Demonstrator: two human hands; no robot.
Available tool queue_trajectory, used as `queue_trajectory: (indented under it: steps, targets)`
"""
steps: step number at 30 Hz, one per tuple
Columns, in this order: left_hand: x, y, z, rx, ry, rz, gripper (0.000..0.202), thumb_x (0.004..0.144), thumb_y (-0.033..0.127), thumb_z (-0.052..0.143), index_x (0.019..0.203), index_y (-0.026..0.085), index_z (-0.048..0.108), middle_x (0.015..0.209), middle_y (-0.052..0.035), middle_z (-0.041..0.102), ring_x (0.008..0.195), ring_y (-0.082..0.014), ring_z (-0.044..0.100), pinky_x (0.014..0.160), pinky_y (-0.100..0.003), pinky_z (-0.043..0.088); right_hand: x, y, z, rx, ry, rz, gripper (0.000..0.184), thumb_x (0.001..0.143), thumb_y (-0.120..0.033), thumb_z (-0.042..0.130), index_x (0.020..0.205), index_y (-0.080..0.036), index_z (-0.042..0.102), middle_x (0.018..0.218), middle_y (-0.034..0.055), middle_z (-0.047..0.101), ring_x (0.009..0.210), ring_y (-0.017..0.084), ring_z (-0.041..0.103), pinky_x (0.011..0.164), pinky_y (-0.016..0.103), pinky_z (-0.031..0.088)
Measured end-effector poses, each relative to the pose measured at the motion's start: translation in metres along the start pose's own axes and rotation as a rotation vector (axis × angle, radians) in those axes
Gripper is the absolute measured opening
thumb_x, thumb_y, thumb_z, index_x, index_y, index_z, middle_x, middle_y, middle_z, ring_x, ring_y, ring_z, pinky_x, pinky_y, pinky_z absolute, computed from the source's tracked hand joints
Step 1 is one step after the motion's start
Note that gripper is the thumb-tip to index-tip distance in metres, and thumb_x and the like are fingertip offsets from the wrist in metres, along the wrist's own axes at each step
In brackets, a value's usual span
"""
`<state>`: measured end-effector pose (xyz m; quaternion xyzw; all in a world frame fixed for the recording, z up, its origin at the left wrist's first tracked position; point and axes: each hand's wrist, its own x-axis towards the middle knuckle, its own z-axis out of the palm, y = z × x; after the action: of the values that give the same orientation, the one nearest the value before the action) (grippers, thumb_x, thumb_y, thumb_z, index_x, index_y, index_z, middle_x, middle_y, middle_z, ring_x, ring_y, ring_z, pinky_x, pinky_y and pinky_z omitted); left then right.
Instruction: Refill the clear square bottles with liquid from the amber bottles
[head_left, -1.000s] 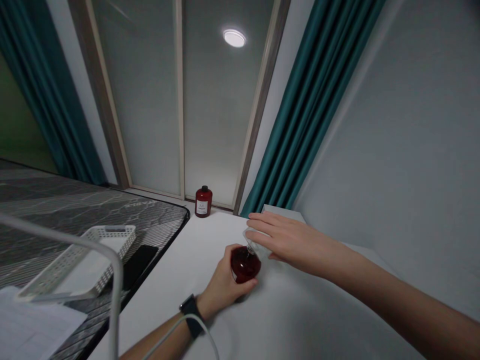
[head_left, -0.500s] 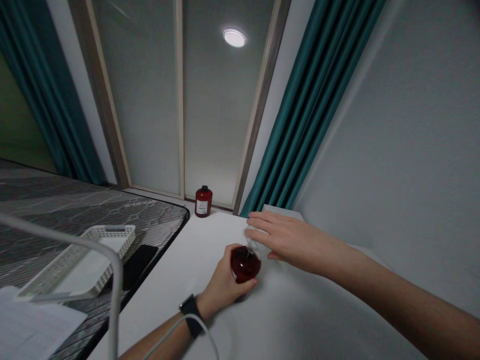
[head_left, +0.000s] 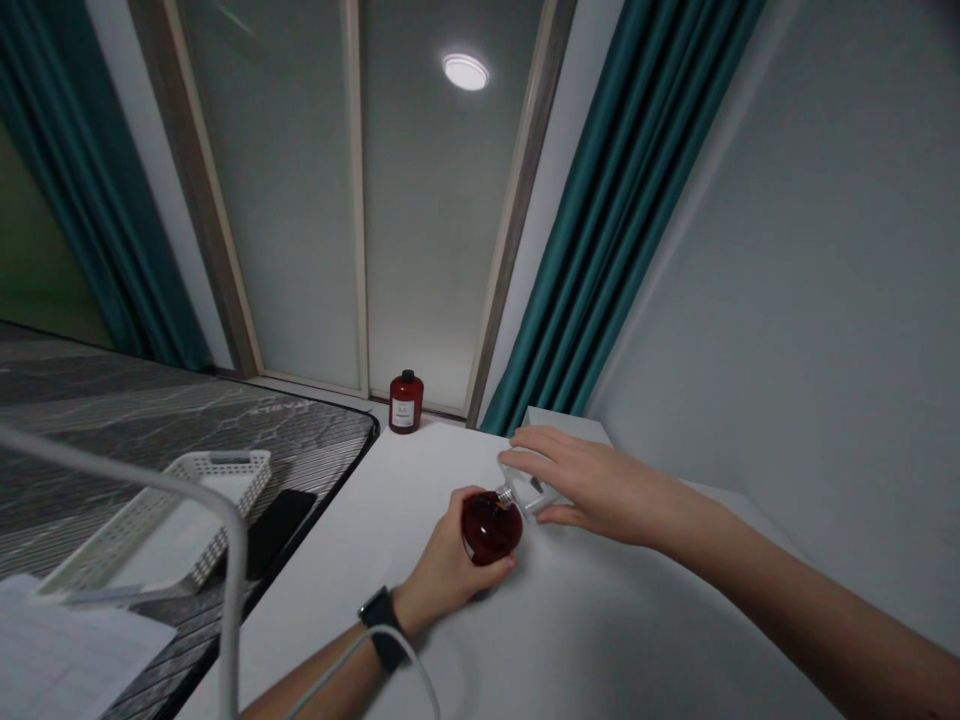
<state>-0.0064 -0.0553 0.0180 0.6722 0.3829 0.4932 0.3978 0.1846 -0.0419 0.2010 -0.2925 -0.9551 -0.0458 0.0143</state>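
A dark red, see-through bottle (head_left: 491, 535) stands on the white table (head_left: 360, 560), its mouth uncapped. The fingers and thumb of my left hand (head_left: 442, 562) are wrapped round its side. My right hand (head_left: 600, 485) is closed round a clear bottle (head_left: 534, 493) with a ridged neck. That bottle is tilted, and its neck points down to the left, at the red bottle's mouth. Whether liquid flows cannot be made out. Fingers cover much of the clear bottle.
Another red bottle (head_left: 406, 403), with a black cap and white label, stands at the table's far edge. A white box (head_left: 570, 425) is behind my right hand. To the left lie a white basket (head_left: 127, 520), a black flat object (head_left: 277, 530) and papers (head_left: 75, 650). A pale cable (head_left: 234, 590) crosses in front.
My right hand has moved slightly right with the clear bottle, whose ridged neck now shows at the red bottle's mouth. My left hand holds its place.
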Motion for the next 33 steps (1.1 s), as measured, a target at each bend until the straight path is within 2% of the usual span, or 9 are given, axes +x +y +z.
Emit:
queue_trajectory:
  steps: [7, 11, 15, 18, 20, 23, 26, 28, 33]
  targets:
    - [-0.001, -0.003, 0.0, 0.021, 0.011, 0.012, 0.068, 0.069, 0.024, 0.079, 0.125, 0.02, 0.042, 0.12, -0.0097, 0.064, 0.111, -0.0278, 0.063, 0.099, -0.043, 0.048, -0.019, 0.009, 0.024, 0.15, 0.083, 0.102, 0.068, 0.085, -0.026, 0.074, 0.144, -0.029, 0.041, 0.146, 0.0119, 0.048, 0.133, 0.029, 0.05, 0.104, 0.048, 0.05]
    - [0.0, -0.002, -0.001, 0.034, 0.03, 0.021, 0.066, 0.068, 0.022, 0.079, 0.124, 0.021, 0.043, 0.121, -0.0095, 0.063, 0.113, -0.028, 0.062, 0.1, -0.044, 0.048, -0.028, 0.011, 0.042, 0.267, 0.143, 0.21, 0.065, 0.088, -0.03, 0.069, 0.146, -0.03, 0.038, 0.146, 0.0111, 0.046, 0.131, 0.028, 0.052, 0.108, 0.049, 0.046]
    - [0.001, -0.001, -0.001, 0.035, 0.026, 0.014, 0.065, 0.068, 0.022, 0.078, 0.123, 0.021, 0.044, 0.12, -0.0093, 0.063, 0.113, -0.0276, 0.062, 0.1, -0.044, 0.048, -0.036, 0.008, 0.068, 0.408, 0.263, 0.318, 0.069, 0.087, -0.029, 0.067, 0.147, -0.031, 0.034, 0.142, 0.0099, 0.043, 0.129, 0.026, 0.053, 0.111, 0.049, 0.043]
    - [0.001, -0.002, -0.001, 0.031, 0.028, -0.004, 0.066, 0.068, 0.022, 0.078, 0.123, 0.021, 0.043, 0.119, -0.0091, 0.064, 0.112, -0.0273, 0.063, 0.1, -0.044, 0.049, -0.041, 0.005, 0.093, 0.503, 0.369, 0.389, 0.074, 0.087, -0.026, 0.066, 0.15, -0.03, 0.028, 0.139, 0.0106, 0.042, 0.132, 0.027, 0.048, 0.114, 0.052, 0.039]
    - [0.001, -0.003, -0.001, 0.028, 0.03, -0.013, 0.066, 0.068, 0.022, 0.078, 0.124, 0.021, 0.042, 0.119, -0.009, 0.064, 0.11, -0.0268, 0.064, 0.099, -0.044, 0.049, -0.043, 0.003, 0.111, 0.6, 0.441, 0.422, 0.076, 0.087, -0.025, 0.064, 0.152, -0.03, 0.024, 0.139, 0.0113, 0.04, 0.133, 0.027, 0.047, 0.112, 0.053, 0.042]
    - [0.001, -0.003, -0.001, 0.032, 0.025, -0.007, 0.066, 0.069, 0.023, 0.078, 0.124, 0.021, 0.042, 0.12, -0.0093, 0.063, 0.111, -0.0266, 0.063, 0.099, -0.043, 0.049, -0.047, 0.001, 0.139, 0.786, 0.581, 0.457, 0.074, 0.086, -0.024, 0.064, 0.149, -0.029, 0.026, 0.136, 0.0115, 0.04, 0.134, 0.028, 0.046, 0.109, 0.051, 0.047]
    - [0.0, -0.003, -0.003, 0.04, 0.019, 0.006, 0.065, 0.07, 0.023, 0.077, 0.124, 0.021, 0.041, 0.121, -0.0101, 0.062, 0.113, -0.0276, 0.061, 0.1, -0.044, 0.048, -0.051, 0.001, 0.165, 0.915, 0.733, 0.543, 0.064, 0.084, -0.027, 0.066, 0.14, -0.028, 0.035, 0.136, 0.0111, 0.042, 0.133, 0.029, 0.047, 0.105, 0.051, 0.051]
    - [0.0, -0.004, -0.003, 0.037, 0.01, -0.001, 0.066, 0.069, 0.024, 0.077, 0.125, 0.021, 0.041, 0.121, -0.0105, 0.061, 0.114, -0.0282, 0.061, 0.1, -0.044, 0.048, -0.054, 0.003, 0.179, 0.981, 0.788, 0.601, 0.061, 0.084, -0.029, 0.067, 0.137, -0.027, 0.037, 0.134, 0.0116, 0.047, 0.13, 0.029, 0.051, 0.101, 0.051, 0.053]
    - [0.001, -0.008, -0.002, 0.018, -0.024, -0.002, 0.069, 0.07, 0.025, 0.077, 0.128, 0.019, 0.039, 0.122, -0.0122, 0.061, 0.112, -0.0287, 0.062, 0.1, -0.045, 0.048, -0.059, 0.01, 0.192, 1.017, 0.875, 0.641, 0.061, 0.08, -0.032, 0.071, 0.132, -0.027, 0.04, 0.131, 0.0125, 0.053, 0.128, 0.03, 0.053, 0.094, 0.05, 0.057]
